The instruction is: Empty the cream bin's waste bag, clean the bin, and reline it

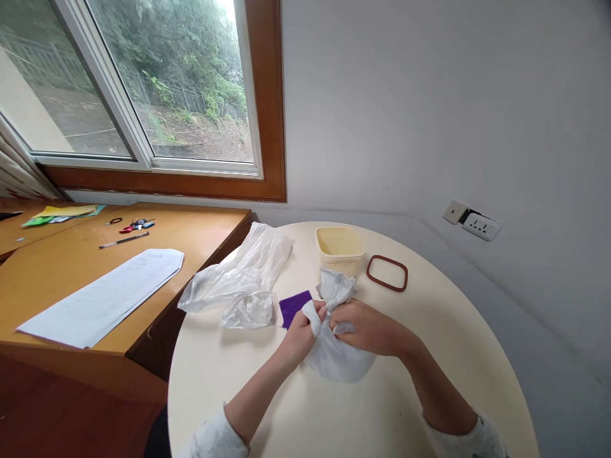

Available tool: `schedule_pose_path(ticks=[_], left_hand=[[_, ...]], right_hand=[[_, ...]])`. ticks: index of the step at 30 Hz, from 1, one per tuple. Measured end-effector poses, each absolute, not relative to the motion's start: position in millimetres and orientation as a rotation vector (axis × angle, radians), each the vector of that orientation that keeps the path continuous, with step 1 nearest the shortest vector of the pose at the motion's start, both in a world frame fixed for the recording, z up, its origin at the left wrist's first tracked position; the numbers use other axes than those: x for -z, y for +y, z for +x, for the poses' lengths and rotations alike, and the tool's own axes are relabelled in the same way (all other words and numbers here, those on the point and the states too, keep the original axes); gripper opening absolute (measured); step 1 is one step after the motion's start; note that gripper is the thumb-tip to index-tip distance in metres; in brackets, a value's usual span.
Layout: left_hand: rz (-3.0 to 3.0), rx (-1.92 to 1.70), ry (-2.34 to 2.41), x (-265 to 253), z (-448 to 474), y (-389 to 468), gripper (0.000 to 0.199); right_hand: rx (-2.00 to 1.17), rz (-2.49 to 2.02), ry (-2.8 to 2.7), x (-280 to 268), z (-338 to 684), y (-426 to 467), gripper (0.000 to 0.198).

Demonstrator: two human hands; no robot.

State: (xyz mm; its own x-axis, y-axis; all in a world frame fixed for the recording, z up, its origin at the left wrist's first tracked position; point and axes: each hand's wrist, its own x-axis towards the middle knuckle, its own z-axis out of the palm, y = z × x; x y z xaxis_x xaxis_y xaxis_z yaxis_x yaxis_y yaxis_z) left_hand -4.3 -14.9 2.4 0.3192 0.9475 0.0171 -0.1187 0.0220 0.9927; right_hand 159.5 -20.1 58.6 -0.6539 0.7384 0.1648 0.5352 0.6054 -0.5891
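A white plastic bag [344,364] with a rounded, filled body rests on the round table before me, its neck gathered up. My left hand [305,329] is closed on a twisted strip of the bag at its left side. On the right, my right hand [365,324] grips the gathered neck, fingers wrapped round the plastic. The bag's crumpled top flares out above both hands. What lies inside it is hidden. Just left of my left hand lies a purple cloth piece [292,308]. A cream plastic tub [340,245] stands behind the bag, its front partly covered.
A brown rounded ring frame [405,280] lies right of the tub on the round table [458,375]. Another crumpled clear plastic bag [248,273] spreads over the left edge. The wooden desk [210,219] carries papers [109,296], a pen [124,240] and keys [142,224].
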Motion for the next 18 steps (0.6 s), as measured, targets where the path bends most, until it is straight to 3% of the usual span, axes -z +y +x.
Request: schedule_pose_path(ticks=[18], left_hand=[[1.317, -1.017, 0.904, 3.8, -4.0, -13.9, 0.026]], right_hand=[[-0.722, -1.002, -2.47, -45.2, 156.0, -14.7, 0.027]])
